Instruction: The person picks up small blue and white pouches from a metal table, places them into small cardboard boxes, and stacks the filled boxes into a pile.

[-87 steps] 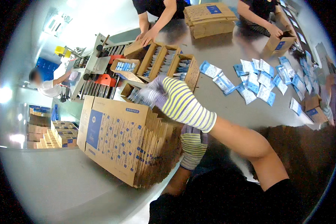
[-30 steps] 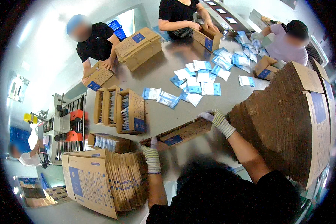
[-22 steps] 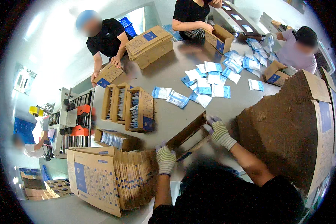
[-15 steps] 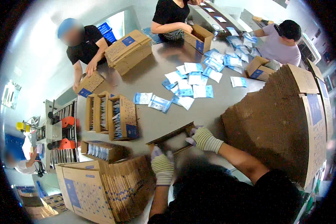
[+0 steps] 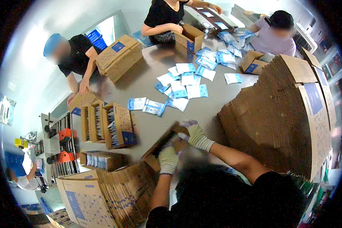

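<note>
In striped knit gloves, both my hands work on one small brown cardboard box (image 5: 158, 145) low over the near middle of the table. My left hand (image 5: 168, 158) is closed on its near side. At its far right end my right hand (image 5: 195, 135) grips the edge, with the fingertips partly blurred. The box stands tilted, its dark inside partly showing. To the left of my left hand leans a row of folded flat cartons (image 5: 125, 190). Right of my right arm rises a large stack of flat cardboard (image 5: 266, 117).
White-and-blue packets (image 5: 186, 83) lie in a loose pile across the table (image 5: 140, 91). Upright boxes filled with packets (image 5: 121, 125) stand at left, another box (image 5: 114, 161) nearer. Beyond are folded cartons (image 5: 119, 57), a conveyor (image 5: 212, 19) and several co-workers handling boxes or packets.
My hands have come closer together, and the box between them looks narrower and turned more steeply. The whole view has shifted, so the table's things sit further left. Co-workers' arms have moved slightly.
</note>
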Tool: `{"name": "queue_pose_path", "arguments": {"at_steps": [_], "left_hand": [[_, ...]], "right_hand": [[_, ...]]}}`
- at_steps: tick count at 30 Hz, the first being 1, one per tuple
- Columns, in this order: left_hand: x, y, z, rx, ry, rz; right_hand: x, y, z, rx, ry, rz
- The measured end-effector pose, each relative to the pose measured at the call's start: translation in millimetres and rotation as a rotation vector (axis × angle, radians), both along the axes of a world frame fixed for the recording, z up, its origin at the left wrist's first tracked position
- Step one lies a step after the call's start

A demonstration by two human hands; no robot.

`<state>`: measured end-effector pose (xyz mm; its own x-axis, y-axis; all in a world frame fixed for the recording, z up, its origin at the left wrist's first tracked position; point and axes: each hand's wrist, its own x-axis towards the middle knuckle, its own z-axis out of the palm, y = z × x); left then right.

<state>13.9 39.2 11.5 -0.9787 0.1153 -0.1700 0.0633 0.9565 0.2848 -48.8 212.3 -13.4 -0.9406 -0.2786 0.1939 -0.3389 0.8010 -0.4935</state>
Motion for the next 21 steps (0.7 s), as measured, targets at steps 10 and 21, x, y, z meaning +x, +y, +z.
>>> {"name": "queue_pose_path", "arguments": {"at_steps": [10, 21], "left_hand": [[64.7, -35.3, -119.7, 0.412, -0.113, -0.014], [97.7, -59.7, -10.9, -0.681, 0.307, -0.098]], "right_hand": [[-16.9, -31.9, 76.8, 0.11, -0.264, 0.436], [21.5, -65.7, -12.1, 0.304, 0.041, 1.016]]}}
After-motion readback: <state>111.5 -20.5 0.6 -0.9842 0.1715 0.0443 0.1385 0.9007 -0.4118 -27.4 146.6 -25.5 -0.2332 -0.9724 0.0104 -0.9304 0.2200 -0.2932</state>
